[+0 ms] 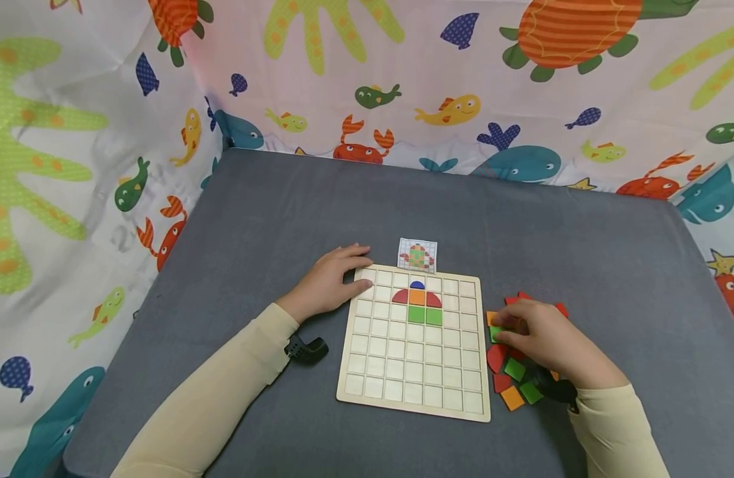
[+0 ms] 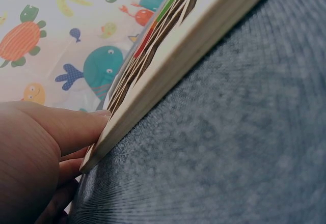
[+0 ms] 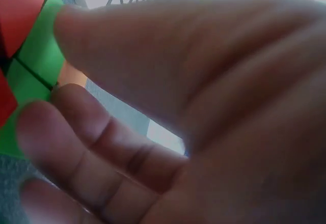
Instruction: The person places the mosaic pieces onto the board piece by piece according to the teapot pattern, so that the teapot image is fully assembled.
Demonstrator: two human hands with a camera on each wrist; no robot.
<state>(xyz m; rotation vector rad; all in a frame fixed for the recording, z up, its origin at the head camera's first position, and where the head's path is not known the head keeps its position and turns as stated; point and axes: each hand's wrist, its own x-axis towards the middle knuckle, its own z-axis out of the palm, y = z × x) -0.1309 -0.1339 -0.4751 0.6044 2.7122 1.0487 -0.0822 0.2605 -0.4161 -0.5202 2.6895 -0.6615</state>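
A square wooden grid board (image 1: 378, 345) lies on the table. Near its top, a blue half-round, an orange square (image 1: 417, 297), red quarter-rounds and two green squares (image 1: 425, 315) sit in the cells. My left hand (image 1: 333, 277) holds the board's far left corner, thumb on the rim and fingers along the edge, as the left wrist view shows. To the board's right, my right hand (image 1: 543, 335) reaches into a pile of loose tiles. In the right wrist view its thumb tip overlaps a green tile (image 3: 43, 43), with bent fingers a small gap below.
A small pattern card (image 1: 417, 255) stands at the board's far edge. Loose red, orange and green tiles (image 1: 513, 398) spread beside the board's right side. A cloth printed with sea animals (image 1: 367, 126) hangs behind and left of the grey table (image 1: 271, 212).
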